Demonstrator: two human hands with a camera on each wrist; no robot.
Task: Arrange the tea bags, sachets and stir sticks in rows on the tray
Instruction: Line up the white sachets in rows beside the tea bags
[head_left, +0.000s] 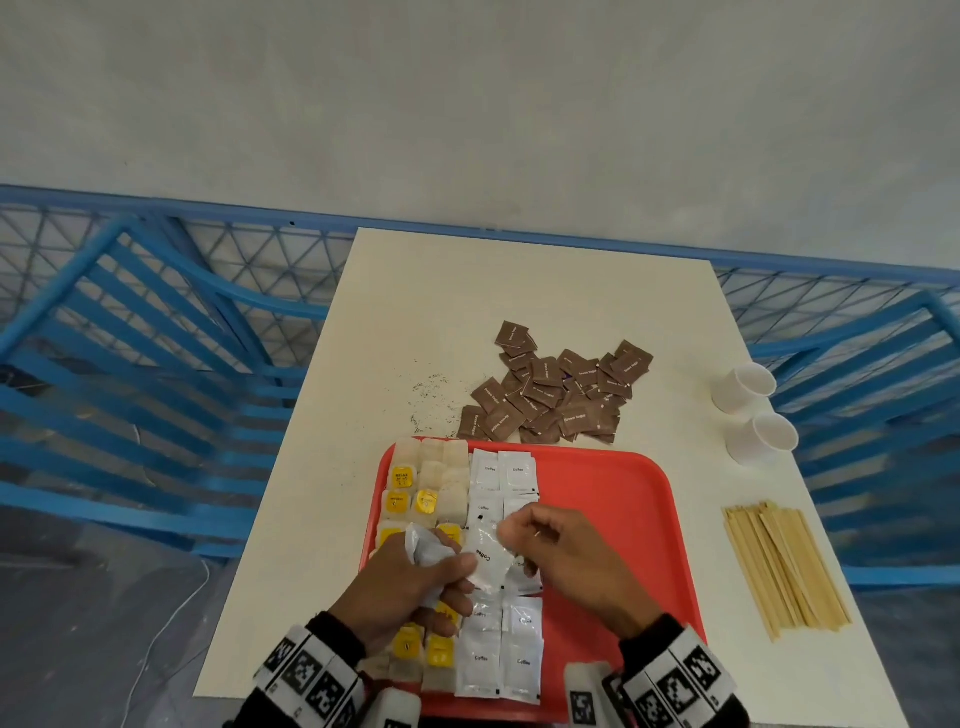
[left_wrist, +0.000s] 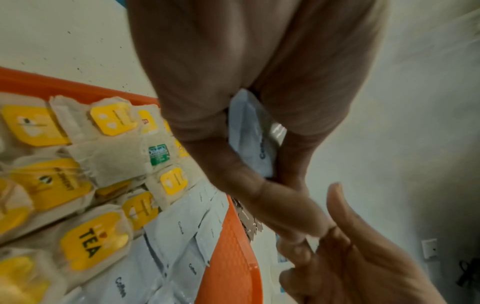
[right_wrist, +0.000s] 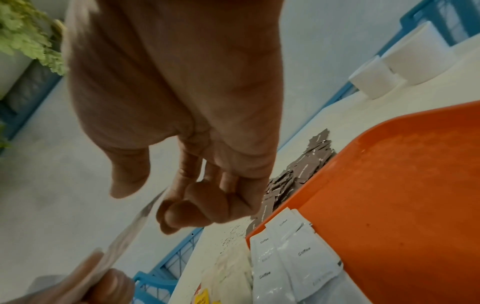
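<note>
Over the red plastic tray (head_left: 613, 499), the left hand (head_left: 410, 582) clutches a bunch of white coffee sachets (left_wrist: 250, 133), while the right hand (head_left: 561, 556) pinches one white sachet (head_left: 485, 553). Brown sugar sachets (head_left: 556, 395) lie beyond the tray; wooden stir sticks (head_left: 784, 566) lie at right.

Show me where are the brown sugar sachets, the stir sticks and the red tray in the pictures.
brown sugar sachets (head_left: 558, 387), head view, middle of the loose pile on the table.
stir sticks (head_left: 784, 569), head view, middle of the bundle, right of the tray.
red tray (head_left: 613, 499), head view, bare floor on its right half.
</note>
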